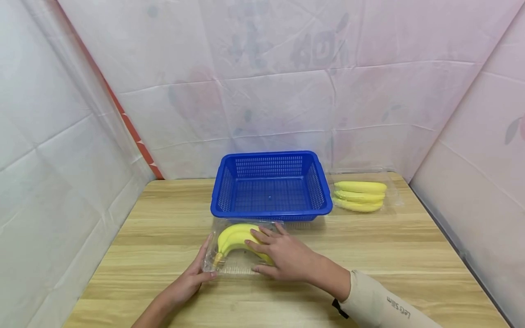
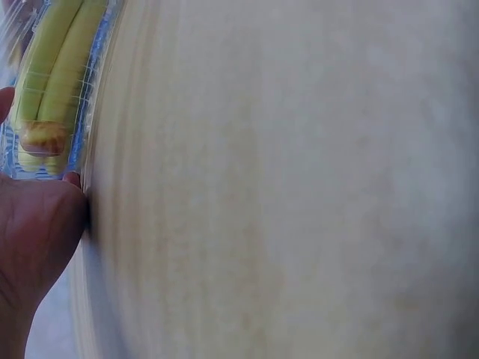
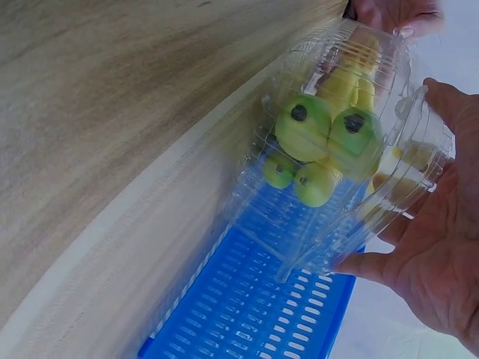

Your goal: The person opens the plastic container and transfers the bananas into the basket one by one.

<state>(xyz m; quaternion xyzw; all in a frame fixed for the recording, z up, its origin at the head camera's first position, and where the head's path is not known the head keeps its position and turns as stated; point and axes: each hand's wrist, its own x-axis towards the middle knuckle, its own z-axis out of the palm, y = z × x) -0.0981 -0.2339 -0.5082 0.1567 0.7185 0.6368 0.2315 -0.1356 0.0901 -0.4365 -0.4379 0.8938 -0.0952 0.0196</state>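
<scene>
The banana box (image 1: 238, 263) is lying at two o'clock from the left hand (image 1: 192, 278) pinching its end, nine o'clock from the right hand (image 1: 285, 256) spreading across it.

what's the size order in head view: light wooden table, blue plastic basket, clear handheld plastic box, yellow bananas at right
Largest to smallest:
Light wooden table
Blue plastic basket
Clear handheld plastic box
Yellow bananas at right

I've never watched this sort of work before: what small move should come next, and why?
Perhaps a gentle press with the right hand on top of the clear box. Its fingers lie spread over the bananas inside, the left hand holds the opposite end, and I can't tell whether the box is fully closed.
</scene>
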